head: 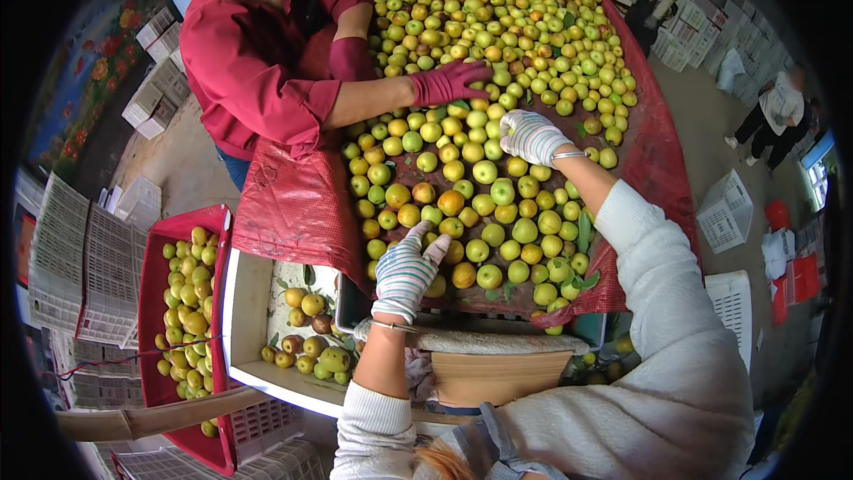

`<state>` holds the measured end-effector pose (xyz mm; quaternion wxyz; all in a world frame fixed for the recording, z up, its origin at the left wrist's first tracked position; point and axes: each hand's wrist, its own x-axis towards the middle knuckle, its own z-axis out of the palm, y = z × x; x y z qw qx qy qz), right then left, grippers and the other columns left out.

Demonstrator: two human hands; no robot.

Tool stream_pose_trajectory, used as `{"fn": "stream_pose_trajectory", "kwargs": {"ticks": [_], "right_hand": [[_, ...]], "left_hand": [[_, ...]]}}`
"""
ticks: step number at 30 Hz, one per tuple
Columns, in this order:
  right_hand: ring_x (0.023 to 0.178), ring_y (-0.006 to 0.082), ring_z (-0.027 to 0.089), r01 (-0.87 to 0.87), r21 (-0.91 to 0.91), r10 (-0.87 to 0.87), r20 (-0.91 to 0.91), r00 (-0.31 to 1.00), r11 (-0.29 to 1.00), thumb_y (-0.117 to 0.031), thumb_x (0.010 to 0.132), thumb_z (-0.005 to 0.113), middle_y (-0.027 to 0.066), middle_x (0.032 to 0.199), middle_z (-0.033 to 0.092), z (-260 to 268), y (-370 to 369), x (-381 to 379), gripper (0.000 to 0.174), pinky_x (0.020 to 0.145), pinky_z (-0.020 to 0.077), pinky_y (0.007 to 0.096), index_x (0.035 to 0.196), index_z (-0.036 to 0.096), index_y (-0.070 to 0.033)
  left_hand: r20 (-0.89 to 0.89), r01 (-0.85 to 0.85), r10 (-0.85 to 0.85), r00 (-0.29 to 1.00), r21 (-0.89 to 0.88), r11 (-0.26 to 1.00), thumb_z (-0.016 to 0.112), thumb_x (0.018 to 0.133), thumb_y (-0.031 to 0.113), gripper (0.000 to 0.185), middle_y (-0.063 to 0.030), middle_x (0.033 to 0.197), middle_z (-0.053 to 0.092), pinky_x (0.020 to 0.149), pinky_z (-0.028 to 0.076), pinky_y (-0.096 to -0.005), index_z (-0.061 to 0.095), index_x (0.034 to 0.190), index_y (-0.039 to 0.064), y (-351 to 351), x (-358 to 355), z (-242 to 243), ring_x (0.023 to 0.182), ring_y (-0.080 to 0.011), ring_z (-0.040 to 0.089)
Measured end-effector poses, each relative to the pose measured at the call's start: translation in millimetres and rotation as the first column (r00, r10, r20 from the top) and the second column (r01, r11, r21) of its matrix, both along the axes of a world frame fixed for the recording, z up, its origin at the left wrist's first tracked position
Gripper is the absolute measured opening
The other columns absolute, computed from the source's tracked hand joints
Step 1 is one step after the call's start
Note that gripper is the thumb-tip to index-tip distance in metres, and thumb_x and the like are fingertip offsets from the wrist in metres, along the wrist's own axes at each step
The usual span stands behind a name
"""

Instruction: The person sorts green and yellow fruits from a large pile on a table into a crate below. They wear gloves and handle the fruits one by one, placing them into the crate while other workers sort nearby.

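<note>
Many small yellow-green, apple-like fruits lie on a sloped table lined with red woven plastic sheeting. My left hand, in a striped knit glove, rests low over the near fruits. Its index finger and thumb are spread, and no fruit shows clearly held. Farther up on the right is my right hand, in a matching glove, its fingers curled beside the fruits. Whatever those fingers may enclose is hidden. A few green leaves lie among the fruits near the right edge.
Across the left side leans a co-worker in red, with a gloved hand on the fruits. A white bin holds several blemished fruits. Beside it stands a red-lined crate of fruits, crossed by a wooden bar. Stacked crates line the left.
</note>
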<state>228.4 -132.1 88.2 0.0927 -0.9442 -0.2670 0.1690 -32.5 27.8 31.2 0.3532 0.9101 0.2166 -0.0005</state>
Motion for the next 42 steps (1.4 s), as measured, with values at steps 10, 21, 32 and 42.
{"fn": "stream_pose_trajectory", "kwargs": {"ticks": [10,21,32,42], "right_hand": [[0.099,0.0318,0.069,-0.362,-0.532,0.468,0.076,0.880,0.766,-0.028,0.083,0.062,0.0163,0.108,0.071,3.0,44.8,-75.4,0.037,0.082,0.0553,0.0454,0.110,0.070,-0.004],[0.109,0.0306,0.063,-0.311,0.063,0.317,-0.162,0.935,0.948,-0.045,0.080,0.073,0.0142,0.118,0.067,39.0,8.8,-105.9,0.066,0.096,0.0480,0.0393,0.133,0.056,-0.010],[0.105,0.0307,0.066,-0.494,-0.375,0.559,0.082,0.825,0.784,-0.016,0.088,0.053,0.0147,0.112,0.069,-32.3,111.0,-101.8,0.048,0.088,0.0527,0.0414,0.136,0.053,-0.009],[0.093,0.0202,0.067,0.513,0.575,0.422,-0.818,0.391,0.638,-0.007,0.079,0.074,0.0064,0.117,0.059,-30.4,71.0,-70.0,0.051,0.085,0.0574,0.0380,0.123,0.050,-0.018]], "left_hand": [[0.329,-0.130,0.192,0.925,-0.203,0.971,0.058,0.094,0.020,0.030,-0.0184,0.109,0.069,0.087,0.051,-0.0395,0.063,0.120,0.006,6.4,1.5,-27.7,0.100,-0.0351,0.066],[-0.018,-0.013,0.025,1.000,-0.979,-0.201,0.043,0.095,0.063,0.065,-0.0172,0.110,0.064,0.071,0.058,-0.0333,0.051,0.131,0.009,-16.4,7.8,-11.6,0.094,-0.0271,0.066],[-0.063,-0.100,-0.081,0.995,-0.775,-0.624,0.065,0.085,0.026,0.044,-0.0208,0.123,0.055,0.082,0.060,-0.0386,0.057,0.123,0.005,-40.0,6.9,-18.5,0.117,-0.0465,0.053],[-0.168,-0.212,-0.137,0.976,-0.872,-0.441,0.059,0.095,0.028,0.024,-0.0070,0.102,0.064,0.067,0.060,-0.0308,0.062,0.112,0.012,-58.6,2.1,-11.9,0.091,-0.0216,0.067]]}}
